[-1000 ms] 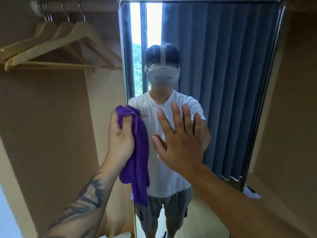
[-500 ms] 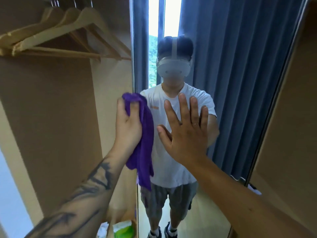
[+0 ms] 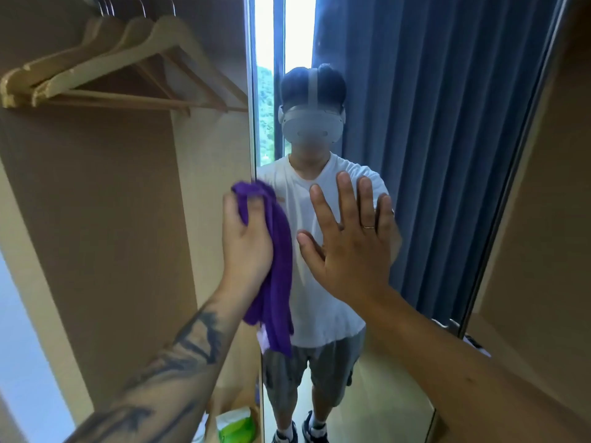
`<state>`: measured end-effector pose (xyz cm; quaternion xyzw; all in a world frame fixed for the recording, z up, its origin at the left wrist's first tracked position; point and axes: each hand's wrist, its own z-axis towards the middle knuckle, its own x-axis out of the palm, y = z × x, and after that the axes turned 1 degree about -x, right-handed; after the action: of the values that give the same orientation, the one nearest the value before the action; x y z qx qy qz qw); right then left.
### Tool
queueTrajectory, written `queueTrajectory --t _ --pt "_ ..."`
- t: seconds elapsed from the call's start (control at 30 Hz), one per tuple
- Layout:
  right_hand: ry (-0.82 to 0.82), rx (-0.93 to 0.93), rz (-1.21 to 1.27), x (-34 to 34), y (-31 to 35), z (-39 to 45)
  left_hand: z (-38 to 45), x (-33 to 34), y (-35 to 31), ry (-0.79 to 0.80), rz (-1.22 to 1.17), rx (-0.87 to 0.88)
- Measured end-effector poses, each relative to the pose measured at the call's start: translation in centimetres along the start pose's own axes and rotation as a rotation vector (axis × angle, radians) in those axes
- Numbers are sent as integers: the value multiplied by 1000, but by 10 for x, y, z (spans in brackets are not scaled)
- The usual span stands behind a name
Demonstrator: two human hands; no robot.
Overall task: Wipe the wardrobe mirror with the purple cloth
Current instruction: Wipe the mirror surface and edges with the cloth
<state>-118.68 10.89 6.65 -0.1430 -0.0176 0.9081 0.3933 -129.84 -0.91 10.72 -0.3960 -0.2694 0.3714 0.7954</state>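
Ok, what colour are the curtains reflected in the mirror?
Dark blue curtains, seen in the mirror in the head view.

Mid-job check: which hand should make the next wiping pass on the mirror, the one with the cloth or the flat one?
Left. The left hand already grips the purple cloth by the mirror's left edge. The right hand is spread flat, apparently on the glass, holding nothing; it seems better suited to steadying the door.

The left hand grips a bunched purple cloth against the left edge of the tall wardrobe mirror, the cloth's tail hanging down the glass. The right hand lies flat on the glass just beside it, fingers spread. Pale wooden clothes hangers hang in the open wardrobe at upper left. A green-and-white packet sits at the mirror's lower left corner.
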Motion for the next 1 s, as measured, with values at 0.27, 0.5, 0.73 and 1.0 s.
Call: queueTrajectory --t 0.27,0.5,0.73,1.0 --pt "2 -4 15 -3 0 0 17 1 -5 59 -11 51" --pt "13 -6 8 -2 -1 1 -27 -19 30 128 -38 -22" --pt "-11 -12 -7 -2 0 -1 27 -5 -15 72 -112 111" --pt "43 1 -17 -9 0 -1 -59 -30 64 173 -52 -166"
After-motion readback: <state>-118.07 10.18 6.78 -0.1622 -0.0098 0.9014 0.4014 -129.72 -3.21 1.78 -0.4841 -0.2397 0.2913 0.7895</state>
